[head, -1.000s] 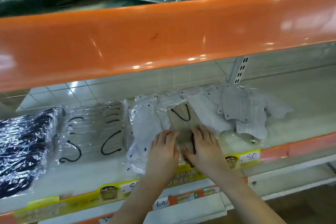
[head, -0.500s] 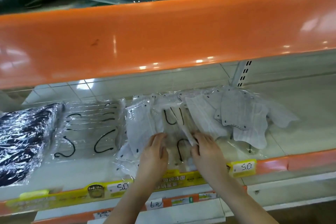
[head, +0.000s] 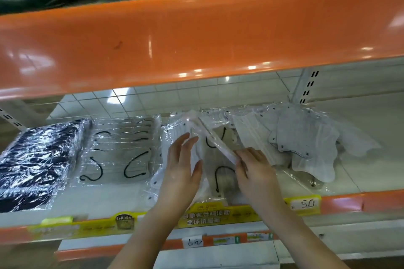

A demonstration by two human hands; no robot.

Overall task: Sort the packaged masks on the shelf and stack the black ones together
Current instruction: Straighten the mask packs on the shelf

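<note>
On the white shelf [head: 371,137] a heap of clear-wrapped masks lies in the middle. My right hand [head: 253,166] pinches the near end of a pale packaged mask [head: 209,135] and tilts it up on edge. Beside it, my left hand [head: 181,166] is spread with straight fingers against a white mask packet [head: 175,135]. Under the lifted packet lies a beige mask with black ear loops [head: 220,174]. A stack of black packaged masks [head: 37,164] sits at the far left. Next to it is a stack of white masks with black loops [head: 122,150].
Grey packaged masks [head: 306,140] spread to the right of the heap. An orange shelf front [head: 196,39] overhangs closely above. Yellow price strips [head: 306,204] line the shelf's front edge. A slotted upright [head: 306,87] stands at the back right.
My right hand has lifted a pale packet up on its edge, uncovering the beige mask with black loops beneath. My left hand has opened and slid up against the white packet.
</note>
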